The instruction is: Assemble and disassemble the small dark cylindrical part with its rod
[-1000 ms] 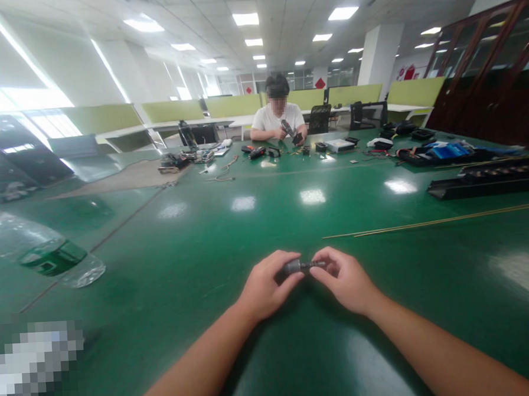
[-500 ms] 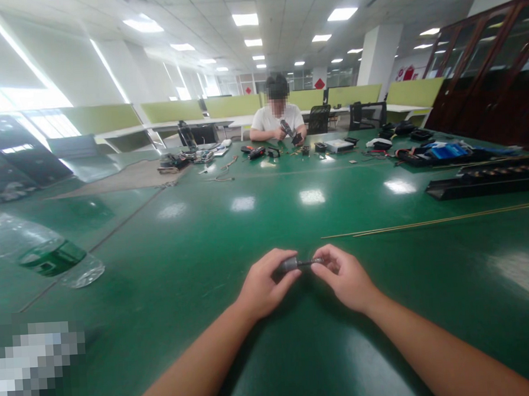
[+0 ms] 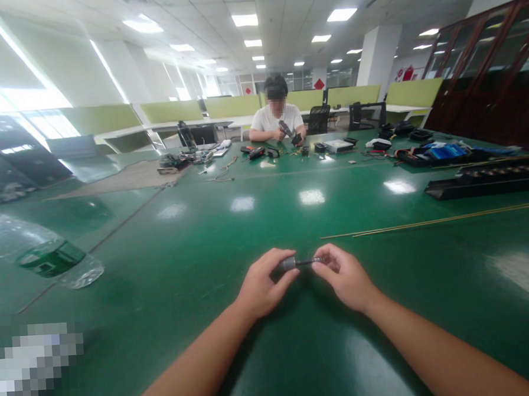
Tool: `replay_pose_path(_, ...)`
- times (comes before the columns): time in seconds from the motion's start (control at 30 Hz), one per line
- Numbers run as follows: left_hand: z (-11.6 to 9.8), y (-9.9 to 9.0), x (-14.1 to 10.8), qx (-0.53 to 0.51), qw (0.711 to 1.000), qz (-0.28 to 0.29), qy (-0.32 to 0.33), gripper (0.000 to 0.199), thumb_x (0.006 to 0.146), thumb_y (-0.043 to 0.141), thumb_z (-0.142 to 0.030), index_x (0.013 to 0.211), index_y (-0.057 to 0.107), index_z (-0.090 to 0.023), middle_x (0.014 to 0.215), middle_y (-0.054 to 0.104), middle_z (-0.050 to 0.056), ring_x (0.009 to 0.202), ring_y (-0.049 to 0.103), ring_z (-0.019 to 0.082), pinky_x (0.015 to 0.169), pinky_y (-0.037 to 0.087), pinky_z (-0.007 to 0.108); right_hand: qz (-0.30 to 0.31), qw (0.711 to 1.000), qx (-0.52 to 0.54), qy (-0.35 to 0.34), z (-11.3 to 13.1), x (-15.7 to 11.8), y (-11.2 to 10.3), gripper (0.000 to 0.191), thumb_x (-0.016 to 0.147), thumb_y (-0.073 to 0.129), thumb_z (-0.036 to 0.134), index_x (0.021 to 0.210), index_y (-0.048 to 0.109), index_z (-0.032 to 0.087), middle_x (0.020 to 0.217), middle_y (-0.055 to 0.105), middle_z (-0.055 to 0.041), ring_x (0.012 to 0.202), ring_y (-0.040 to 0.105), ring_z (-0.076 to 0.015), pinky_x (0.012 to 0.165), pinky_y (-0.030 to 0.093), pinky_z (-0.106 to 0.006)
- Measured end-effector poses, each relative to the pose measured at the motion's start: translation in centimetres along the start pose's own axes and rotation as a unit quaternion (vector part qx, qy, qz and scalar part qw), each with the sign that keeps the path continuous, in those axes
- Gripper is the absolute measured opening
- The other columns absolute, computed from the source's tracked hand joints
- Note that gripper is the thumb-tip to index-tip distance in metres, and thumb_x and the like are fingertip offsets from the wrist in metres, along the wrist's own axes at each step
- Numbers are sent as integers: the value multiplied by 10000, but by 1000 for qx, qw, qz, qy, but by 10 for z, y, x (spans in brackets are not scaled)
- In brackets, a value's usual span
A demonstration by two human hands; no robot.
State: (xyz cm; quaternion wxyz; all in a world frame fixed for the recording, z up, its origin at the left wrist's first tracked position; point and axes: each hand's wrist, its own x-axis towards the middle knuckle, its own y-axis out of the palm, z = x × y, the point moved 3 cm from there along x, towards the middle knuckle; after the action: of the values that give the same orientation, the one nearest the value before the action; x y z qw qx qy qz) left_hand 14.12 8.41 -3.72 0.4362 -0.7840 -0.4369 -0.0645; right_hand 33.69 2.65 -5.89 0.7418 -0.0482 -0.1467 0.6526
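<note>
Cylinder point(image 3: 288, 264) gripped in my left hand point(image 3: 261, 285) meets the shaft point(image 3: 304, 262) my right hand point(image 3: 346, 281) pinches, toward the near edge of the counter point(image 3: 231, 238). Whether they're fully joined, I can't tell.

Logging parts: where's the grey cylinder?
Head view, lower centre: the grey cylinder is in the left hand, a thin rod between it and the right hand.

The rear of the grey cylinder point(image 3: 288, 264) is concealed by the left hand point(image 3: 268, 282); the outer end of the thin shaft point(image 3: 304, 262) is partly covered by the right hand point(image 3: 346, 278). The plastic bottle point(image 3: 52, 257) and a pixelated object point(image 3: 29, 367), its identity obscured, are cut off by the left edge. Distant small parts point(image 3: 305, 151) cannot be identified.
</note>
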Motion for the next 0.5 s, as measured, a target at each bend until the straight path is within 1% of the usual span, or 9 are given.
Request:
replay_pose_path(0.33,1,-4,1,15,1000,-9,-12,308,912,615,-321,1198,616,-209,1074,662,79,971,609,201,899,488,357,-22,999,23,0,-8,4,-1,225,853,644,388,947,627,184,857,658,-28,738,595,-166,702,464,-287)
replay_pose_path(0.4,2,-5,1,23,999,-19,-18,304,909,616,-333,1188,621,-212,1070,660,77,970,602,204,908,479,363,-36,998,58,-2,-8,5,-2,258,864,633,434,909,623,180,828,653,-31,725,588,-166,690,461,-286)
replay_pose_path(0.47,4,-8,2,27,998,-45,-38,300,900,624,-357,1163,634,-211,1067,656,74,963,596,206,904,470,363,-62,989,134,-5,-9,7,-4,340,906,559,505,821,598,178,754,633,-31,678,573,-161,656,456,-285)
replay_pose_path(0.5,6,-9,2,24,996,-65,-58,305,895,627,-373,1150,639,-207,1060,655,71,943,595,203,888,469,357,-77,981,181,-3,-9,8,-5,395,926,511,539,770,573,181,703,615,-26,640,560,-157,632,452,-284)
